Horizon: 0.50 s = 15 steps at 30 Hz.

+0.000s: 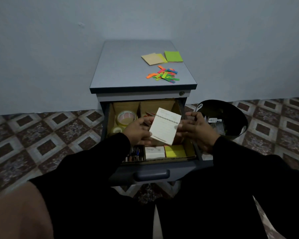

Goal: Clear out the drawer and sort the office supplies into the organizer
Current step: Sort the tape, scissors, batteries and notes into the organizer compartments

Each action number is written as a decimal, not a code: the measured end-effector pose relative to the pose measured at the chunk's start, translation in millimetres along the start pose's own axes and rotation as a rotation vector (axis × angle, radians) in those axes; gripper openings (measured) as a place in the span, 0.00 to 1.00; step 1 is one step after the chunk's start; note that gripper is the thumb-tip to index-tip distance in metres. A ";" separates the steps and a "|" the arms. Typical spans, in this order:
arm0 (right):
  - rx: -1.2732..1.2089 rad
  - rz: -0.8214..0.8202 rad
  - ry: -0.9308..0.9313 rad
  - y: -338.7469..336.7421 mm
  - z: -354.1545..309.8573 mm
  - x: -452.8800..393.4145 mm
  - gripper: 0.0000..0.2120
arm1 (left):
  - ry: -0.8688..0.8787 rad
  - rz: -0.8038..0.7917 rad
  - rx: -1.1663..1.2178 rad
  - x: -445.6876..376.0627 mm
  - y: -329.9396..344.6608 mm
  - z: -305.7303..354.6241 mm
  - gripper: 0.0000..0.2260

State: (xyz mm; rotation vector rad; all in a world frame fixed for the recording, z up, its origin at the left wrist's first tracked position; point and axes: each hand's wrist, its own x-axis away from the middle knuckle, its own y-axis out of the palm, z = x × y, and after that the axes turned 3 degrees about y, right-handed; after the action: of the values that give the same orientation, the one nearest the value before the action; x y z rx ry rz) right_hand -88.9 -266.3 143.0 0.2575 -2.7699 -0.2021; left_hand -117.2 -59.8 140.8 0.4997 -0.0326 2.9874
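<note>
A white pad of paper (164,125) is held tilted above the open drawer (152,175). My left hand (138,131) grips its lower left edge and my right hand (195,128) pinches its right edge. Inside the drawer sits a cardboard organizer (126,105) with compartments. Its left compartment holds clear tape rolls (126,118). At the front lie pens (135,153), a white box (154,152) and a yellow sticky pad (174,150). Part of the organizer is hidden behind my hands.
On the cabinet top (124,69) lie three sticky-note pads (162,57) and a heap of coloured flags (164,75). A black bin (231,116) with scraps stands on the tiled floor to the right. A wall is directly behind the cabinet.
</note>
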 end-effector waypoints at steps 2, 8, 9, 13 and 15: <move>0.024 -0.008 -0.035 0.3 -6.4 -2.7 0.20 | 0.005 -0.001 -0.033 3.7 -12.5 5.2 0.23; 0.323 -0.138 -0.157 6.5 -19.5 -8.6 0.18 | 0.044 -0.002 -0.157 2.7 -40.4 17.0 0.18; 0.337 -0.160 -0.159 7.7 -20.1 -9.5 0.18 | 0.048 -0.013 -0.168 2.5 -42.2 19.0 0.17; 0.403 -0.205 -0.136 14.6 -13.6 -12.3 0.17 | 0.055 -0.029 -0.153 0.2 -41.2 18.3 0.14; 0.478 -0.181 -0.169 16.6 -8.5 -14.4 0.17 | 0.059 -0.013 -0.132 -2.1 -40.2 15.3 0.13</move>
State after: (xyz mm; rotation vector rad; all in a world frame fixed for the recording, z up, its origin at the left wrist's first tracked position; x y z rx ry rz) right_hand -75.1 -248.1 149.0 0.6368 -2.9242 0.4205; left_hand -105.7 -20.7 154.7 0.3951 -0.2187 2.9602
